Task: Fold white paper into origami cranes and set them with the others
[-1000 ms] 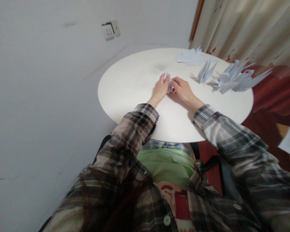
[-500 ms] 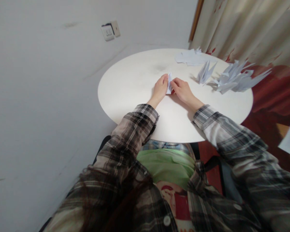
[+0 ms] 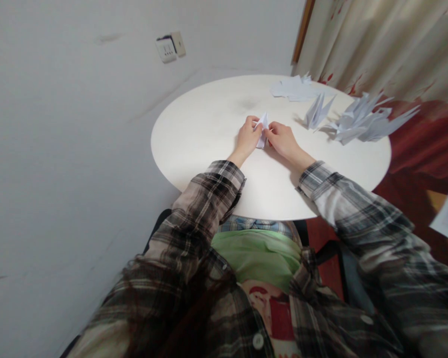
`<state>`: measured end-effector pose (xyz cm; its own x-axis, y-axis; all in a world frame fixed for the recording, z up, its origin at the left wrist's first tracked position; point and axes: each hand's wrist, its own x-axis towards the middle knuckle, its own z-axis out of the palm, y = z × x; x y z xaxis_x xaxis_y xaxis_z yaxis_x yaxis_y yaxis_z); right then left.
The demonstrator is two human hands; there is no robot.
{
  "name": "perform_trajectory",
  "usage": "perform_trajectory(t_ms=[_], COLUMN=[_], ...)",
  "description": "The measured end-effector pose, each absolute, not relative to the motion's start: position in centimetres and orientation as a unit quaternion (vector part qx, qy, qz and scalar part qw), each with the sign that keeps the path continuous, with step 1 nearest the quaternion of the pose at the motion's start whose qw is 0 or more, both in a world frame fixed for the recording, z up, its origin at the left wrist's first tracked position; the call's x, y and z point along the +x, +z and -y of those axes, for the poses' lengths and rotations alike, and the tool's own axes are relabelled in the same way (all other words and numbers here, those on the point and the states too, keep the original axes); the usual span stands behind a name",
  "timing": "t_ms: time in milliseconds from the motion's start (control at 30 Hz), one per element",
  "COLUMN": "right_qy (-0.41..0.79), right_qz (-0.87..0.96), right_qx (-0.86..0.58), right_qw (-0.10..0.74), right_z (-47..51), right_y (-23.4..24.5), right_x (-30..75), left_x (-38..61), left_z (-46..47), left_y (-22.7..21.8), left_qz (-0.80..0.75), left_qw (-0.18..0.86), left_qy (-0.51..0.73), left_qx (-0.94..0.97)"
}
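Observation:
A small folded piece of white paper stands between my two hands on the round white table. My left hand pinches its left side with curled fingers. My right hand pinches its right side, fingers closed. Both wrists rest on the tabletop, in plaid sleeves. Most of the paper is hidden by my fingers.
A single folded paper figure stands right of my hands. A heap of several folded paper figures lies at the table's right rim. Flat sheets lie at the far edge. A wall is on the left, a curtain behind.
The paper's tip has tilted and shifted slightly right between my fingers. Both hands have stayed in nearly the same spot.

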<state>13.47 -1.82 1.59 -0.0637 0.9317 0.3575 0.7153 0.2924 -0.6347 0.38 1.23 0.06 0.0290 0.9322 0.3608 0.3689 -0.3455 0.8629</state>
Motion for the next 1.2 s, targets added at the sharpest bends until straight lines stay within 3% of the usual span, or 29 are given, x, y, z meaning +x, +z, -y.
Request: perform_trajectory(t_ms=[1200], right_qy=[0.140], right_qz=[0.747], right_qx=[-0.544], right_qw=[0.354], right_z=[2.0], right_y=[1.2], right_x=[13.4], left_x=[0.4], left_z=[-2.6], left_y=[-0.8], left_qz=[-0.491], left_qw=[0.294], left_qy=[0.519], left_qx=[0.636])
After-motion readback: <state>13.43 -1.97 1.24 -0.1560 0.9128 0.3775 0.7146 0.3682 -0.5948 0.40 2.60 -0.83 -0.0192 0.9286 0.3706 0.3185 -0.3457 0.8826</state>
